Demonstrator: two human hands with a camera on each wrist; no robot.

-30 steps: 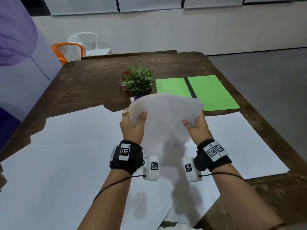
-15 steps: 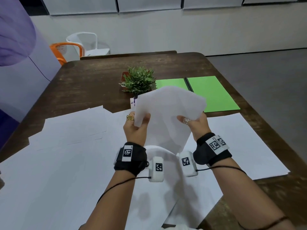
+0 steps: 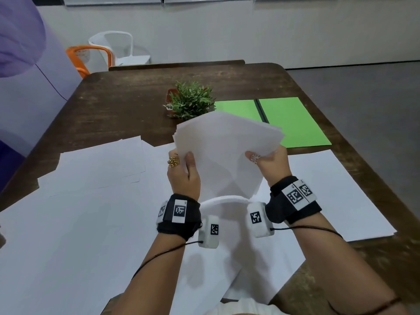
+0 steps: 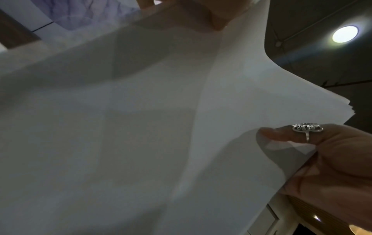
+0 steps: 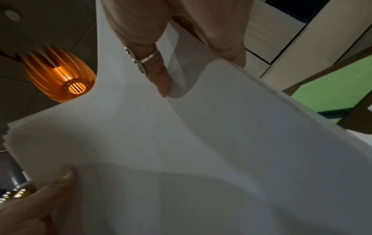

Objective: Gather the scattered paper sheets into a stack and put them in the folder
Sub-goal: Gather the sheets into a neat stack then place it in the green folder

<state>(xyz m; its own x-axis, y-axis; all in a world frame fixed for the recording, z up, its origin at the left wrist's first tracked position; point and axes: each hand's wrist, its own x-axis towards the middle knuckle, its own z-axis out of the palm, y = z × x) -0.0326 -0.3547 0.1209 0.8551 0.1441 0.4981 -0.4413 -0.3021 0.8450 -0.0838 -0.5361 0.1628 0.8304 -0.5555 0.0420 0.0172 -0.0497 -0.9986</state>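
A stack of white paper sheets (image 3: 227,151) stands nearly upright above the table, held from both sides. My left hand (image 3: 185,161) pinches its left edge, thumb on the near face. My right hand (image 3: 261,156) pinches the right edge with a ringed thumb on the near face. The stack's lower edge bends near the large sheets below. The open green folder (image 3: 293,121) lies flat behind the stack on the right. The left wrist view is filled by the paper stack (image 4: 161,127); the right wrist view shows the paper stack (image 5: 201,143) and the green folder (image 5: 332,98).
More loose white sheets (image 3: 95,164) lie on the left of the dark wooden table (image 3: 127,98), and large white sheets (image 3: 329,192) cover its near part. A small potted plant (image 3: 191,101) stands just behind the stack. Chairs stand beyond the far edge.
Both hands have tipped the stack more upright and lifted its top edge toward the plant. The wrists have come a little closer together.
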